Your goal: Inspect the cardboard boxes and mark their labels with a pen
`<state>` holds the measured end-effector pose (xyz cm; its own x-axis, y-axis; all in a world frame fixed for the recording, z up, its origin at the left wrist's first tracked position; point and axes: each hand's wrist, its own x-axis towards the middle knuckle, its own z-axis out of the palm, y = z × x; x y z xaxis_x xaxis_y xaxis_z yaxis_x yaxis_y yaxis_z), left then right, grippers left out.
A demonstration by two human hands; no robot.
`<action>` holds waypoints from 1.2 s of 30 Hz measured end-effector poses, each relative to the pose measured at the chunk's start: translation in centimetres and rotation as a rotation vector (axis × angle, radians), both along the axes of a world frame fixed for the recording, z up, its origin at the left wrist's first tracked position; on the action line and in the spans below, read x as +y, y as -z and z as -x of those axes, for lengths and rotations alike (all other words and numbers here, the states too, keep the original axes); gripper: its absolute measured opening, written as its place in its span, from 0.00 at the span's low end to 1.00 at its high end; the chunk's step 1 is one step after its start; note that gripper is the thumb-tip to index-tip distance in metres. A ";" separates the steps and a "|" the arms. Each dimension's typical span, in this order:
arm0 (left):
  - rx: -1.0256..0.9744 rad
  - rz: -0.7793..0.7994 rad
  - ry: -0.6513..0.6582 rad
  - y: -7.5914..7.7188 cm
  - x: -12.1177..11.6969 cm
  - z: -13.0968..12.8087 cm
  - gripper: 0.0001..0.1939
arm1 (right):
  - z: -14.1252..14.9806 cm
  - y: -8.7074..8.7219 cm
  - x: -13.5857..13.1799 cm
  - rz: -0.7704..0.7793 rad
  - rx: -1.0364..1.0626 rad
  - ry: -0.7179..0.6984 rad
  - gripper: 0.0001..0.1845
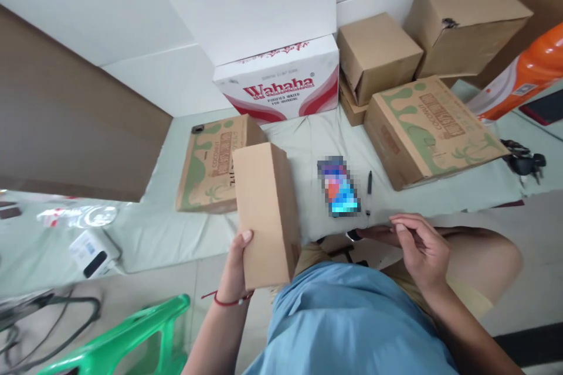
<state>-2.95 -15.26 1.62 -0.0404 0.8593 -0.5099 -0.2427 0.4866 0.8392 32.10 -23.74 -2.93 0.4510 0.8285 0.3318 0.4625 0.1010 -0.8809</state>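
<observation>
My left hand (236, 266) grips a plain brown cardboard box (259, 217) at its near left side, thumb on the broad face and the other fingers hidden behind. The box is tilted over the table edge in front of my body. My right hand (423, 251) is raised above my lap, its fingers curled and pressed together; whatever is between them, if anything, is too small to make out. Near it on the cloth lie a black pen (369, 183) and a phone (338, 186) with a lit, blurred screen.
A green-printed carton (206, 170) stands behind the held box, another carton (433, 129) to the right. Behind are a white Wahaha box (281, 85) and brown boxes (380, 55). Keys (525, 161) and an orange bottle (528, 79) are right; a green stool (127, 334) is lower left.
</observation>
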 end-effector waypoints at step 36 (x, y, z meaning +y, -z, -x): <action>0.254 -0.270 0.111 0.4 -0.6 1.4 0.30 | 10.7 -0.9 5.9 0.576 0.550 -0.557 0.29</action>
